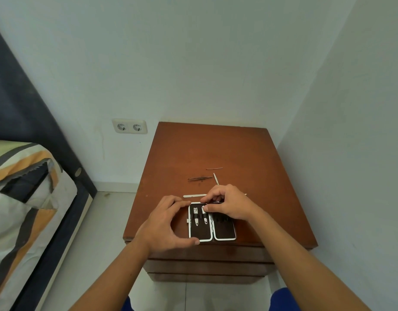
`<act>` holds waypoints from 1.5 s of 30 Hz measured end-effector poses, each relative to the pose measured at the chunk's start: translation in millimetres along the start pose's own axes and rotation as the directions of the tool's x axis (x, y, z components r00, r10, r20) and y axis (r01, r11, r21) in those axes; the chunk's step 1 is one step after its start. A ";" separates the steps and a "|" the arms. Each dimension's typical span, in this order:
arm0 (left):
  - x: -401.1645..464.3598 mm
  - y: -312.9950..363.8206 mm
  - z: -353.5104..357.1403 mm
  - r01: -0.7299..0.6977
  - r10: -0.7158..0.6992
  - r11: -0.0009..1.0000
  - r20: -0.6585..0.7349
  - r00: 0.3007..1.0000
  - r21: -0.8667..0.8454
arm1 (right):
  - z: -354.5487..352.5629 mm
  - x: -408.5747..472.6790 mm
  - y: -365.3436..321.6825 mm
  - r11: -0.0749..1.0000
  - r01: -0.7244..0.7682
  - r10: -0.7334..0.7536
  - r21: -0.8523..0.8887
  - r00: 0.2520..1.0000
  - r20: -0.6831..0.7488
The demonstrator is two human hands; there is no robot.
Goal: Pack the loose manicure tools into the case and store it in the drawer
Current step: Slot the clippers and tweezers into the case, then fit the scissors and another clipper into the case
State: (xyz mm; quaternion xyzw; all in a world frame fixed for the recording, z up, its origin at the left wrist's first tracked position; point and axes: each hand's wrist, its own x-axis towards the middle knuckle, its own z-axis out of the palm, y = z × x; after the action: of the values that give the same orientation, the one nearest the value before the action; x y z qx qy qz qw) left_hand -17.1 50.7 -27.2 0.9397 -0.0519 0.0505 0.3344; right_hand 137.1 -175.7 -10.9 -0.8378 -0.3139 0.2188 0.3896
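One manicure case (212, 230) lies open flat near the front edge of the brown wooden desk (238, 153), its two dark halves side by side with white rims. Two nail clippers sit in loops in the left half: the larger clipper (196, 217) and, just right of it, the smaller clipper (204, 215). The right half shows only dark loops (what they hold cannot be told).

Four loose tools lie on the desk behind the case: a thin metal pick (214, 168) farthest back, dark tweezers (199, 178) in front of it, a slim pale pusher (216, 178) angled just to the right of the tweezers, and a flat nail file (194, 195) just behind the case, its right end hidden by the right hand.

The left hand (165, 225) is spread wide around the case's left half, thumb touching the near corner and fingers (182, 204) touching the far corner. The right hand (229, 205) is curled over the case's far edge, its fingertips pinched at the top of the smaller clipper.

A double wall socket (129, 126) sits left of the desk, and a bed (20, 198) with striped bedding lies at the far left.
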 end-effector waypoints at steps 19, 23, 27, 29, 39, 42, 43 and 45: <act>0.3 -0.6 1.4 -0.007 0.007 1.000 -0.012 1.000 0.001 | -4.6 -5.5 2.0 0.988 -0.013 0.025 0.151 0.997 -0.075; -0.2 -1.1 1.5 -0.006 0.006 1.000 -0.015 1.000 -0.004 | -16.3 -8.3 5.6 0.978 0.003 0.042 0.207 0.976 -0.214; -0.1 -1.8 1.7 -0.003 0.003 1.000 -0.011 1.000 -0.011 | -33.3 -16.4 19.3 0.978 0.019 0.055 0.209 0.939 -0.340; -0.2 -2.7 2.1 -0.005 0.005 1.000 -0.010 1.000 -0.010 | -41.3 -24.0 29.9 0.985 -0.014 0.077 0.172 0.927 -0.367; 0.3 -2.8 2.8 0.010 -0.010 1.000 0.003 1.000 0.003 | -39.9 -43.0 43.4 0.996 -0.078 0.092 0.050 0.889 -0.449; 0.1 -2.0 2.5 0.009 -0.009 1.000 0.001 1.000 0.001 | -33.4 -29.8 34.7 0.996 -0.083 0.060 -0.032 0.889 -0.453; -0.1 -1.8 2.4 0.007 -0.007 1.000 0.001 1.000 0.000 | -32.1 -24.7 31.3 0.995 -0.085 0.051 -0.055 0.891 -0.452; -0.3 -1.5 2.2 0.004 -0.004 1.000 0.000 1.000 -0.005 | -30.8 -14.5 27.2 0.995 -0.083 0.048 -0.061 0.894 -0.445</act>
State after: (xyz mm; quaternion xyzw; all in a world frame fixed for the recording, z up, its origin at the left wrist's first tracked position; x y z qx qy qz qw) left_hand -17.1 50.5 -29.9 0.9390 -0.0504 0.0497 0.3366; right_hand 155.4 -215.3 -12.2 -0.8902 -0.1971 0.0232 0.4100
